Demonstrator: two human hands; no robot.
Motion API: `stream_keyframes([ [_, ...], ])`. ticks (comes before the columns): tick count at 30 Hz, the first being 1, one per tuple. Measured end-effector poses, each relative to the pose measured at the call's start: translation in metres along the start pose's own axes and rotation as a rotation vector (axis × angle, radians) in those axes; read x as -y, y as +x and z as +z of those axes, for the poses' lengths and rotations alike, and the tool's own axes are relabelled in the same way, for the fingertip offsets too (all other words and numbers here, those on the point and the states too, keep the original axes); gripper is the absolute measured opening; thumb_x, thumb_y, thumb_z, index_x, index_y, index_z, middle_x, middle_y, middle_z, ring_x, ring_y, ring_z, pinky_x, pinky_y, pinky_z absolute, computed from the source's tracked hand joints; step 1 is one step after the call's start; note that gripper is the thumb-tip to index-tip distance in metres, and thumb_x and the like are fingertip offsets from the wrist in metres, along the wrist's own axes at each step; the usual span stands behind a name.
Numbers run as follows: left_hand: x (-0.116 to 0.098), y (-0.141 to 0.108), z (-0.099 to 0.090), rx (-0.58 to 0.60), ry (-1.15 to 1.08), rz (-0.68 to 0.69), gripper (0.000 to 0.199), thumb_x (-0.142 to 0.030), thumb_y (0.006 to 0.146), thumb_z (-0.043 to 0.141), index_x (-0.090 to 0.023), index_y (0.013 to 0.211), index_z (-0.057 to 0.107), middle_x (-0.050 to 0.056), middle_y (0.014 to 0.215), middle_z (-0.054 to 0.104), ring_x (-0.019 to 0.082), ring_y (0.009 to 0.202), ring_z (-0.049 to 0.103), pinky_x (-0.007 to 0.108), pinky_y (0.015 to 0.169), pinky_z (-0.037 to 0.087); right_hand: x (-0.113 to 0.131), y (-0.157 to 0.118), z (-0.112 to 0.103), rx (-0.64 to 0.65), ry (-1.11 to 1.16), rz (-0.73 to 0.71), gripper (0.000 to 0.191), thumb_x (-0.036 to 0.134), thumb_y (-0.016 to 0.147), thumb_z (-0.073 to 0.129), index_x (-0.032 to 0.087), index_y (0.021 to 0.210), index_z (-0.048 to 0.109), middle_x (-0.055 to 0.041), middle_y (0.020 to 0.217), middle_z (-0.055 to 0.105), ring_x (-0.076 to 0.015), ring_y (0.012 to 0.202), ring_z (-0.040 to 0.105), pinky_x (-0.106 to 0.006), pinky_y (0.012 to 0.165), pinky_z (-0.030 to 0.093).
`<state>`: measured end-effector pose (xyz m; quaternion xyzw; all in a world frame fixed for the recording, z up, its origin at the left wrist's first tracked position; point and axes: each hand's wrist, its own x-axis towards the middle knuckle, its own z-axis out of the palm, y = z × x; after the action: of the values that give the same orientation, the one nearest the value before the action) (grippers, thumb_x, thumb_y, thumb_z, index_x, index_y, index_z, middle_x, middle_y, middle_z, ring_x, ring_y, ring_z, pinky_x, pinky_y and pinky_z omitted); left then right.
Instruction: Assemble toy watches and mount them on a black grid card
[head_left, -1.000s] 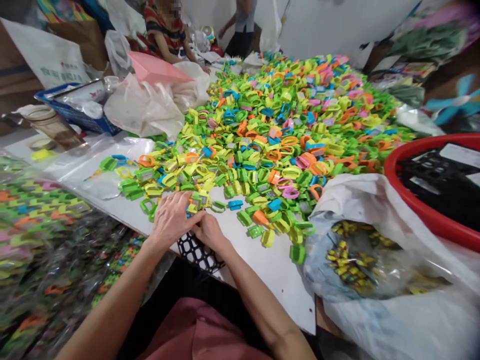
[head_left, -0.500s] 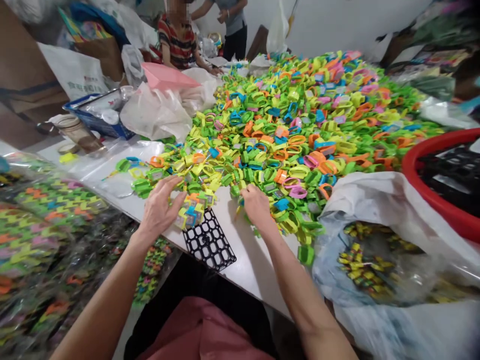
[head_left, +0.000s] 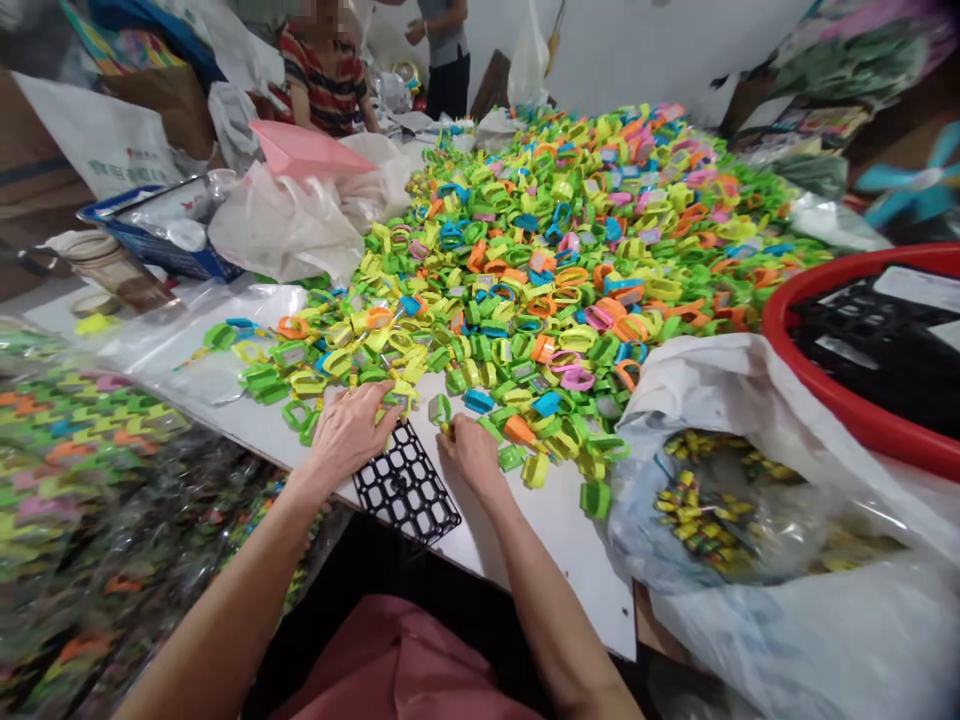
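A black plastic grid (head_left: 409, 488) lies at the front edge of the white table (head_left: 517, 545). My left hand (head_left: 352, 430) is at the grid's far left corner, palm down, fingers bent against small yellow pieces. What lies beneath its palm is hidden. Right of the grid's far end, my right hand (head_left: 469, 452) has its fingers closed at a green piece (head_left: 440, 408) with a small yellow part. Beyond both hands spreads a large heap of green, yellow, orange, blue and pink plastic pieces (head_left: 517, 290).
A white bag (head_left: 697, 385) with small yellow items stands at the right, beside a red basket (head_left: 784, 300) of black grids. Back left are a blue basket (head_left: 172, 255), a jar (head_left: 112, 265) and plastic bags. Two people are at the back. Packed bags lie lower left.
The view has shifted to the right. My right hand has moved closer to the grid, with the green piece at its fingers. My left hand has come over the yellow, orange and blue pieces.
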<state>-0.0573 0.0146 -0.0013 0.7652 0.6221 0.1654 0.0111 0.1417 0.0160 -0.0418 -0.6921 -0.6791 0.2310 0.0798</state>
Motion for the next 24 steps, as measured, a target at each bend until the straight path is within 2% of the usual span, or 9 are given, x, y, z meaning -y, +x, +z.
stream_keyframes([
  [3, -0.002, -0.001, 0.001, -0.012, -0.009, 0.017, 0.038, -0.039, 0.094, 0.042, -0.020, 0.123, 0.057, 0.009, 0.114, 0.069, 0.025, 0.105, 0.064, 0.038, 0.097, 0.044, 0.005, -0.001, -0.003, -0.055, 0.406, -0.061, 0.020, 0.035, 0.084, 0.057, 0.016, 0.085, 0.062, -0.0046, 0.073, 0.066, -0.0180, 0.068, 0.059, -0.028, 0.063, 0.043],
  [5, -0.004, -0.001, 0.001, -0.026, -0.001, 0.010, 0.037, -0.038, 0.094, 0.042, -0.020, 0.122, 0.057, 0.010, 0.114, 0.069, 0.025, 0.105, 0.064, 0.038, 0.096, 0.045, 0.010, -0.006, 0.004, -0.019, 0.703, -0.149, 0.024, 0.040, 0.082, 0.058, 0.018, 0.090, 0.063, -0.0022, 0.074, 0.067, -0.0170, 0.069, 0.060, -0.028, 0.065, 0.047],
  [8, -0.005, -0.001, 0.003, -0.037, 0.004, -0.011, 0.037, -0.038, 0.094, 0.042, -0.018, 0.122, 0.057, 0.011, 0.113, 0.069, 0.026, 0.104, 0.065, 0.040, 0.095, 0.045, 0.018, -0.012, 0.028, 0.068, 0.873, -0.198, 0.017, 0.032, 0.076, 0.060, 0.019, 0.086, 0.065, -0.0004, 0.076, 0.068, -0.0162, 0.070, 0.060, -0.028, 0.068, 0.049],
  [11, -0.004, -0.001, 0.003, -0.036, -0.020, 0.002, 0.039, -0.042, 0.094, 0.042, -0.019, 0.123, 0.057, 0.011, 0.113, 0.069, 0.026, 0.106, 0.064, 0.040, 0.097, 0.044, 0.023, -0.010, 0.051, 0.014, 0.847, -0.215, 0.012, 0.024, 0.073, 0.057, 0.020, 0.082, 0.066, -0.0009, 0.080, 0.069, -0.0172, 0.075, 0.062, -0.029, 0.074, 0.050],
  [13, -0.003, -0.002, 0.001, -0.022, -0.033, 0.012, 0.043, -0.047, 0.093, 0.044, -0.020, 0.124, 0.056, 0.011, 0.114, 0.069, 0.026, 0.107, 0.063, 0.041, 0.099, 0.043, 0.025, -0.008, 0.056, -0.002, 0.756, -0.231, 0.017, 0.022, 0.073, 0.056, 0.020, 0.087, 0.066, -0.0026, 0.086, 0.071, -0.0193, 0.080, 0.063, -0.031, 0.078, 0.050],
  [19, -0.007, -0.004, -0.004, 0.053, -0.049, 0.066, 0.066, -0.063, 0.079, 0.058, -0.017, 0.127, 0.053, 0.014, 0.118, 0.066, 0.032, 0.111, 0.061, 0.043, 0.097, 0.044, 0.042, -0.004, 0.054, 0.007, 0.384, -0.286, 0.031, 0.017, 0.080, 0.047, 0.019, 0.106, 0.063, -0.0079, 0.105, 0.069, -0.0216, 0.094, 0.062, -0.033, 0.087, 0.050],
  [22, -0.008, -0.001, -0.003, 0.002, -0.004, 0.030, 0.061, -0.061, 0.081, 0.056, -0.016, 0.123, 0.054, 0.015, 0.113, 0.067, 0.033, 0.107, 0.062, 0.046, 0.095, 0.045, 0.051, 0.001, 0.053, 0.043, 0.247, -0.290, 0.025, 0.015, 0.080, 0.049, 0.017, 0.100, 0.064, -0.0091, 0.103, 0.069, -0.0215, 0.095, 0.062, -0.031, 0.086, 0.049],
  [24, -0.007, 0.001, -0.001, -0.026, 0.019, 0.012, 0.059, -0.061, 0.081, 0.056, -0.017, 0.120, 0.054, 0.015, 0.109, 0.068, 0.034, 0.103, 0.063, 0.047, 0.093, 0.045, 0.043, 0.003, 0.042, 0.091, 0.276, -0.376, 0.020, 0.015, 0.081, 0.053, 0.018, 0.097, 0.064, -0.0074, 0.100, 0.069, -0.0198, 0.092, 0.063, -0.029, 0.084, 0.049],
])
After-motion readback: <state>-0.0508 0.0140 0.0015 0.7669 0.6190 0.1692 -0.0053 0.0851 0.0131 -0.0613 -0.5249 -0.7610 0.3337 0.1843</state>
